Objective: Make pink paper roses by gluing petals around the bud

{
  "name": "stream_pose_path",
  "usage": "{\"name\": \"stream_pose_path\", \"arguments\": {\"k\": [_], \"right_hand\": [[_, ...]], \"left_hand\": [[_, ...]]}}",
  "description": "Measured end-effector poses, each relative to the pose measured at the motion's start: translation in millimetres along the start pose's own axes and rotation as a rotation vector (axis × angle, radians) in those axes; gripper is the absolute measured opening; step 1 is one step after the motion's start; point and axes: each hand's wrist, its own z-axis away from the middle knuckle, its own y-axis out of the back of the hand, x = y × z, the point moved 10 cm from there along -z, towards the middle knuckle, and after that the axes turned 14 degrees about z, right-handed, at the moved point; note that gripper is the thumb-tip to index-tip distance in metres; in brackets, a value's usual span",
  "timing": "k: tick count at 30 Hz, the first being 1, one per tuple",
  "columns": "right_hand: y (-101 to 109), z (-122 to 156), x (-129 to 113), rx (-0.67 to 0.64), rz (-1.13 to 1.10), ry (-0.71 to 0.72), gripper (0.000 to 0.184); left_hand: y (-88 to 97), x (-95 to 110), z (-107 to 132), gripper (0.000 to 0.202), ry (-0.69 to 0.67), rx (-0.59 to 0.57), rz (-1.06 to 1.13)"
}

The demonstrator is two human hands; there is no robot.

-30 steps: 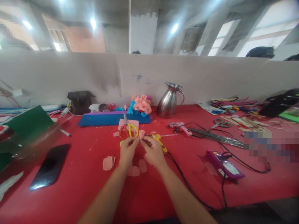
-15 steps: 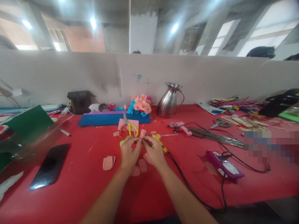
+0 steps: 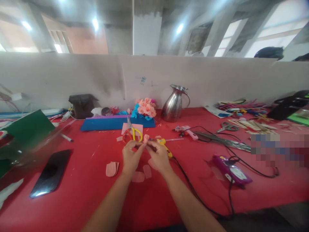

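Between my fingertips, a small pink paper flower (image 3: pixel 146 139) stands upright, pinched at its base. My left hand (image 3: pixel 131 158) closes on it from the left, and my right hand (image 3: pixel 158 156) from the right. Loose pink paper petals (image 3: pixel 147 171) lie on the table just below my wrists, and a small stack of petals (image 3: pixel 112 169) is farther left. Scissors (image 3: pixel 133 130) with yellow and red handles rest beyond my left hand, partly over a pink paper sheet (image 3: pixel 138 128). A yellow glue gun (image 3: pixel 166 148) lies behind my right hand, partly hidden by it.
A bunch of pink paper flowers (image 3: pixel 146 108) sits by a blue sheet (image 3: pixel 116 124) at the back. Nearby stands a steel jug (image 3: pixel 173 104). A phone (image 3: pixel 50 174) lies left; a purple power strip (image 3: pixel 231 172) with black cables, a pink glue gun (image 3: pixel 190 133) and grey-handled scissors (image 3: pixel 228 126) lie right.
Both hands have shifted slightly left with the flower, and the left thumb and fingers have changed their pinch a little. More of one petal beneath the left wrist shows. Nothing has been let go.
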Motion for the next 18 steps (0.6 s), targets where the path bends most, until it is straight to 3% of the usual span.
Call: {"name": "stream_pose_path", "arguments": {"k": [3, 5, 7, 12, 18], "right_hand": [[0.4, 0.3, 1.1, 0.009, 0.026, -0.006, 0.019], [0.5, 0.8, -0.6, 0.008, 0.034, -0.007, 0.019], [0.6, 1.2, -2.8, 0.004, 0.021, -0.01, 0.019], [-2.0, 1.4, -4.6, -0.028, -0.046, -0.027, 0.019], [0.6, 0.3, -1.8, -0.019, -0.041, -0.028, 0.018]], "left_hand": [[-1.1, 19.2, 3.2, 0.015, -0.146, 0.014, -0.149], [-0.5, 20.0, 3.8, 0.016, -0.145, 0.024, -0.135], [0.7, 10.3, 2.5, 0.018, -0.055, 0.025, -0.03], [-10.9, -32.8, 4.9, 0.018, 0.343, -0.015, 0.437], [-18.2, -48.7, 10.1, 0.025, 0.542, -0.01, 0.616]]}}
